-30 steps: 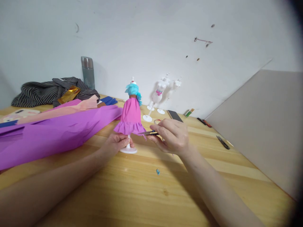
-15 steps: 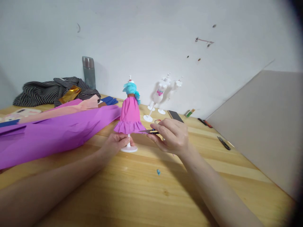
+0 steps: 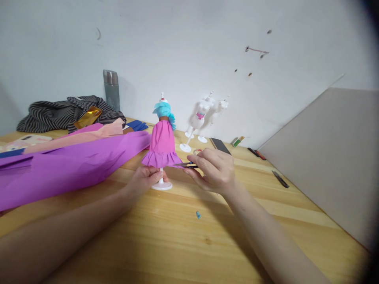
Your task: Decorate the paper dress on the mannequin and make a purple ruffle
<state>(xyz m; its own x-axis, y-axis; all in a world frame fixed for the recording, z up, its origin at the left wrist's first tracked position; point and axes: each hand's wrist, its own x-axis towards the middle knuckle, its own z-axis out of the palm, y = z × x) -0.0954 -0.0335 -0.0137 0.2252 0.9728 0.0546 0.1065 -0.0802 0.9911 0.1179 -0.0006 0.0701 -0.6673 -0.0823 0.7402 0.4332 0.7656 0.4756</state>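
Observation:
A small white dress form (image 3: pixel 161 185) stands on the table in a paper dress (image 3: pixel 162 136) with a turquoise top, brown waistband, pink skirt and purple ruffled hem. My left hand (image 3: pixel 149 176) is closed round its stand, just under the hem; some of the fingers are hidden behind the post. In my right hand (image 3: pixel 213 169) is a pair of scissors (image 3: pixel 192 165). Their blades point left and meet the right end of the ruffle. Whether the blades are fully closed on the paper I cannot tell.
Purple paper (image 3: pixel 89 165) spreads over the left side, near a striped cloth (image 3: pixel 44 114) and a grey bottle (image 3: pixel 111 90). Behind are more white dress forms (image 3: pixel 197 118) and a dark phone (image 3: pixel 220 146). A cutter (image 3: pixel 280 179) lies right; a turquoise scrap (image 3: pixel 198 215) lies in front.
Almost nothing differs. The scissors and my right hand have shifted very slightly at the ruffle's right end; my left hand stays on the stand.

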